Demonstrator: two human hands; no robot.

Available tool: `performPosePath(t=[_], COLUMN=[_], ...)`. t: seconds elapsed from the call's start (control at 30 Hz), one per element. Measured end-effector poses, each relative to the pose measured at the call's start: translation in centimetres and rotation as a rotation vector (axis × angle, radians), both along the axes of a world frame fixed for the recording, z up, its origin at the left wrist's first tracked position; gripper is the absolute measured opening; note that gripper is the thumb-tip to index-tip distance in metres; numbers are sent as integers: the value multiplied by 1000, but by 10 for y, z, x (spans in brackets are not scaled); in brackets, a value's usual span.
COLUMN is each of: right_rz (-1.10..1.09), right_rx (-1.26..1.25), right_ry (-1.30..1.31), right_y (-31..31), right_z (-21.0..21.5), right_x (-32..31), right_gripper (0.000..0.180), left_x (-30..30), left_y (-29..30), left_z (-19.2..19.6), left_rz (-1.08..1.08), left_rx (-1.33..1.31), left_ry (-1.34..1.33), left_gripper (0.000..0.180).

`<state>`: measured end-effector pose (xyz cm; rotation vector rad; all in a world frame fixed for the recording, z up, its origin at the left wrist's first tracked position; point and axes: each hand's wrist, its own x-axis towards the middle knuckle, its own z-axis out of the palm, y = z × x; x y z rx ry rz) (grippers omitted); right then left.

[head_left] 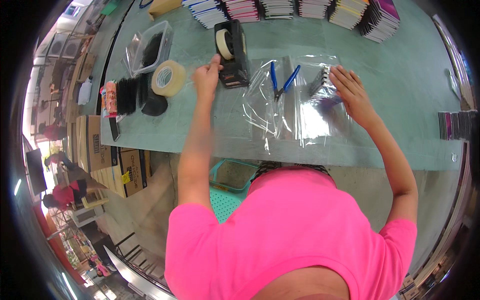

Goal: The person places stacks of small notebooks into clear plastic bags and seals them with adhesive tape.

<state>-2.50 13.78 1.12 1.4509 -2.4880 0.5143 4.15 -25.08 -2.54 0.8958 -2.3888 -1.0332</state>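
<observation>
My left hand (206, 78) is at the left side of a black tape dispenser (235, 70), its fingers curled and pinched together against the edge. Whatever may be between those fingertips is too small to make out. A roll of tape (223, 44) sits in the dispenser. My right hand (351, 91) lies with fingers stretched out on the right side of a small spiral-bound notebook (322, 85) inside clear plastic. Blue-handled cutting pliers (282, 82) lie spread on the clear plastic bags (312, 122), among thin clear strips.
Stacks of spiral notebooks (277, 9) line the table's far edge. At left are a clear plastic box (152, 47), a large tape roll (169, 78) and black binding combs (127, 95). More notebooks (455, 125) stand at right. Cartons (117, 170) and a turquoise basket (225, 202) are below.
</observation>
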Motion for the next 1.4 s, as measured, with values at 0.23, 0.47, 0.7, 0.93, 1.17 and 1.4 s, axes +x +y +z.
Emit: performPosePath(t=[0.23, 0.47, 0.7, 0.93, 1.17, 1.4], right_rz=[26, 57, 108, 152, 73, -267], right_rx=[88, -104, -170, -167, -325, -277], right_ry=[80, -124, -159, -325, -282, -964], right_y=[7, 3, 6, 8, 9, 1], right_z=[1, 4, -7, 2, -8, 4], right_x=[-2, -4, -7, -7, -17, -43], right_gripper=[51, 48, 60, 69, 64, 53], left_x=[16, 60, 36, 3, 16, 11], left_y=[38, 20, 203, 258, 187, 5], left_z=[46, 12, 42, 14, -6, 4], left_rz=[-92, -201, -410, -325, -200, 112], left_rx=[190, 57, 803, 417, 44, 301], left_ry=[265, 6, 6, 128, 206, 60], left_gripper=[26, 20, 23, 35, 31, 40])
